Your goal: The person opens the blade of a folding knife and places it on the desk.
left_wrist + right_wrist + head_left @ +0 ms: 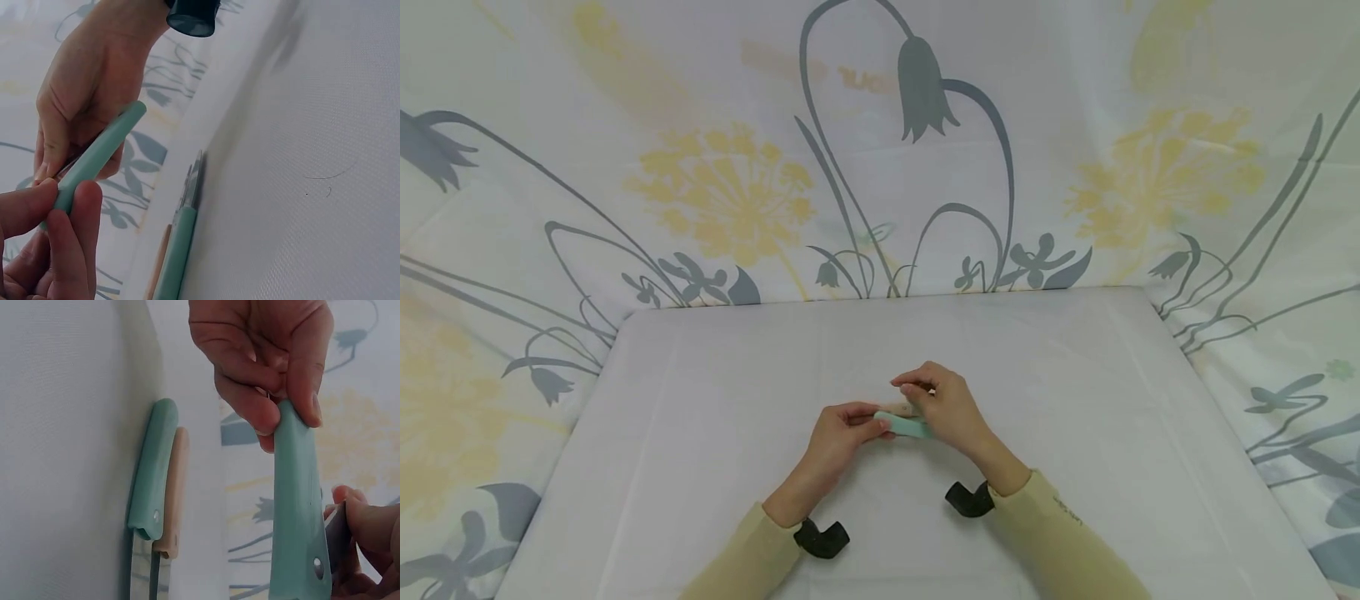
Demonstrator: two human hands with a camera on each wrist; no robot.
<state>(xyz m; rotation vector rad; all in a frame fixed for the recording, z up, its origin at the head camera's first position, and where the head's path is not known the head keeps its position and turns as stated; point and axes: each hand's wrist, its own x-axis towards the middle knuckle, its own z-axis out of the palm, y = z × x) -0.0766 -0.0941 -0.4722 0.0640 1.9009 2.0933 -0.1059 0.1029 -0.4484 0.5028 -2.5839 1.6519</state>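
Observation:
My left hand (841, 435) pinches the end of a mint-green handle of a folding knife (297, 506) between thumb and fingers. At the rivet end, my right hand (953, 410) pinches the grey metal blade (338, 534), which stands out from the handle's side. The held knife is raised over the white table. On the table lie a second folding knife (177, 253) with a mint-green handle and one with a beige handle (175, 490), side by side, their blades out. In the head view the hands and held knife cover much of them.
A white cloth covers the table (737, 358). Floral fabric (865, 167) hangs behind it and along both sides. Black curved wrist pieces (822, 539) stick out from the sleeves close over the table.

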